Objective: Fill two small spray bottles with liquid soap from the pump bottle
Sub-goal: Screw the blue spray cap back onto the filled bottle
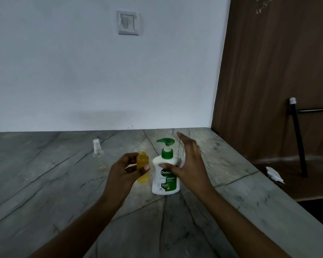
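Beside the white-and-green plastic pump bottle (pixel 165 183), the left grip (pixel 125 170) holds a small open yellow-filled bottle (pixel 142 159), probably to catch soap; the right grip (pixel 191 161) is spread loose.

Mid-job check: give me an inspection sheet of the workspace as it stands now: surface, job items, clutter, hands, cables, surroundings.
Surface: grey veined stone counter, no spills visible.
Job's things: uncapped small bottle with yellow liquid, upright; Dettol pump bottle upright beside it, pump fitted; clear spray bottle capped, looks empty, standing apart at rear left.
Clutter: crumpled white paper off the counter, lower right.
Grips: left hand holds the uncapped small bottle in a finger-and-thumb grip; right hand open at the pump bottle, thumb in front of its shoulder.
Cables: nothing seen.
Surroundings: white wall with switch plate; wooden door; black rod, white-tipped.
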Motion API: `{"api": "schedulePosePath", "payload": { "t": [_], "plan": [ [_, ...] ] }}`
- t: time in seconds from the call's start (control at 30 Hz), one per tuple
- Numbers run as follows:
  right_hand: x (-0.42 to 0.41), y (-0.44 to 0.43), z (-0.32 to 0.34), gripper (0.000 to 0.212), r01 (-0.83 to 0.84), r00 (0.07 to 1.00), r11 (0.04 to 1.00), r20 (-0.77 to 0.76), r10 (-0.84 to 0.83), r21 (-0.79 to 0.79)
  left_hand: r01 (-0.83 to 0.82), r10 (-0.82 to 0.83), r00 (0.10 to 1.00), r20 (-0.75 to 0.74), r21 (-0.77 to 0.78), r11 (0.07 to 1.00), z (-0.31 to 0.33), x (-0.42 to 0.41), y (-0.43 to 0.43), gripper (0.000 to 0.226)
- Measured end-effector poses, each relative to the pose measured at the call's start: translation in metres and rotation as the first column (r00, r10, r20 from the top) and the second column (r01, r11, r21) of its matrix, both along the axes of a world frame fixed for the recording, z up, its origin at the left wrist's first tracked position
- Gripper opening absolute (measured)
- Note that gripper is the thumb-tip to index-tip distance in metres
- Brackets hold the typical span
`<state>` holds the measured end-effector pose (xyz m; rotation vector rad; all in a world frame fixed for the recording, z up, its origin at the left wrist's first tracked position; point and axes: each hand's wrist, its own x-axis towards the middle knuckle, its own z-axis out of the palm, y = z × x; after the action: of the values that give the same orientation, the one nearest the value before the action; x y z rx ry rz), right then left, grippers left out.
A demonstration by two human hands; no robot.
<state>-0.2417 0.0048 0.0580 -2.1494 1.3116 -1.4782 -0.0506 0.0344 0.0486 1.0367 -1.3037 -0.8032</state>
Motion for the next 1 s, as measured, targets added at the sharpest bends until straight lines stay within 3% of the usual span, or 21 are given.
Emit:
{"api": "schedulePosePath", "payload": {
  "t": [0.1,0.2,0.37,0.63,0.73,0.83,0.9,0.97,1.0],
  "plan": [
    [-0.007,-0.003,-0.008,0.107,-0.158,0.977,0.936,0.19,0.101,0.314,-0.007,0.007,1.0,0.003,0.021,1.0,-0.01,-0.004,0.004,0.028],
    [-0.009,-0.008,-0.015,0.086,-0.376,0.91,0.785,0.356,0.213,0.492,-0.01,0.01,1.0,0.001,0.031,0.999,-0.015,-0.003,0.005,0.028],
    [-0.01,-0.015,-0.026,0.049,-0.434,0.892,0.743,0.361,0.273,0.509,-0.031,0.031,0.999,0.022,0.025,0.999,-0.019,0.002,0.005,0.029],
    [-0.016,-0.037,-0.026,0.048,-0.432,0.894,0.745,0.349,0.281,0.508,0.014,-0.013,1.0,-0.009,0.077,0.997,-0.029,0.006,-0.001,0.031],
    [-0.023,-0.035,-0.018,0.058,-0.433,0.901,0.719,0.289,0.324,0.543,0.027,-0.025,1.0,-0.016,0.079,0.997,-0.032,0.006,-0.001,0.031],
    [-0.045,-0.038,-0.009,0.066,-0.324,0.935,0.781,0.308,0.178,0.534,0.033,-0.031,0.999,-0.019,0.083,0.996,-0.035,0.007,-0.002,0.031],
    [-0.064,-0.044,-0.008,0.04,-0.091,0.961,0.868,0.273,-0.053,0.488,0.04,-0.039,0.999,-0.012,0.084,0.996,-0.037,0.006,-0.002,0.032],
    [-0.078,-0.054,-0.015,0.026,0.205,0.968,0.85,0.028,-0.25,0.485,0.05,-0.051,0.999,0.007,0.089,0.995,-0.038,0.005,-0.003,0.032],
    [-0.08,-0.059,-0.019,0.027,0.292,0.956,0.816,-0.122,-0.267,0.5,0.049,-0.051,0.998,0.027,0.091,0.995,-0.039,0.004,-0.003,0.033]
  ]
}}
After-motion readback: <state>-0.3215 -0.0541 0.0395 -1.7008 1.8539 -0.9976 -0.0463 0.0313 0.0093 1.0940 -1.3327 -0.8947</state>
